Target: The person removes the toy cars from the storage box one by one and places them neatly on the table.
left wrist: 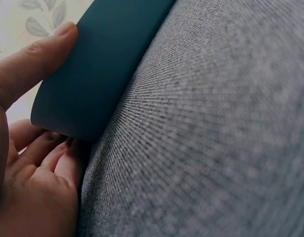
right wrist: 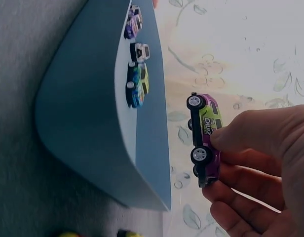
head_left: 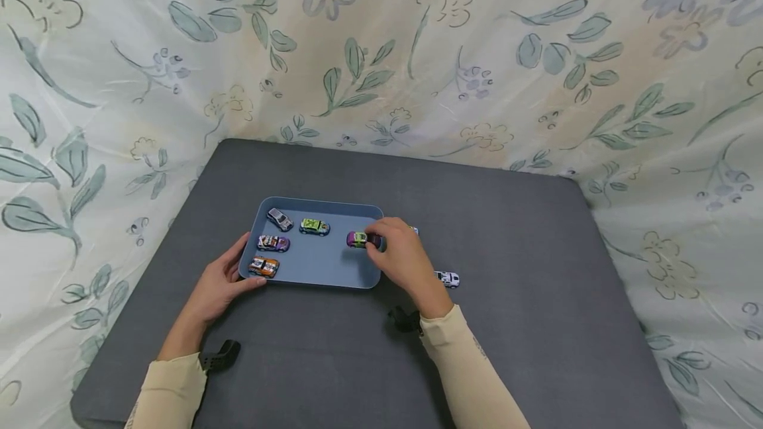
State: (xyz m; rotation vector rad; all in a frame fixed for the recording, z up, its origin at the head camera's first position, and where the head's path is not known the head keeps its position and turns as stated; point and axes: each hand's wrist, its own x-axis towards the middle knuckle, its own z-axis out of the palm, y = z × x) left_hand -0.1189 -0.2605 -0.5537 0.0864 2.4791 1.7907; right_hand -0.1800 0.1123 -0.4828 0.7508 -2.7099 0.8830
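My right hand (head_left: 402,253) pinches a purple and lime-green toy car (right wrist: 206,133) between thumb and fingers. In the right wrist view the car is raised above the rim of the blue-grey tray (head_left: 322,275), its wheels toward the tray. With my left hand (head_left: 217,286) I grip the tray's near left corner, thumb at the front wall and fingers round the left end. Inside the tray stand a silver car (head_left: 279,219), a green car (head_left: 314,227), a purple and white car (head_left: 273,243) and an orange car (head_left: 264,267).
A white toy car (head_left: 448,279) lies on the dark grey table (head_left: 507,323) right of the tray. Another car (head_left: 415,230) is mostly hidden behind my right hand. Floral cloth (head_left: 381,51) hangs behind the table and along its sides.
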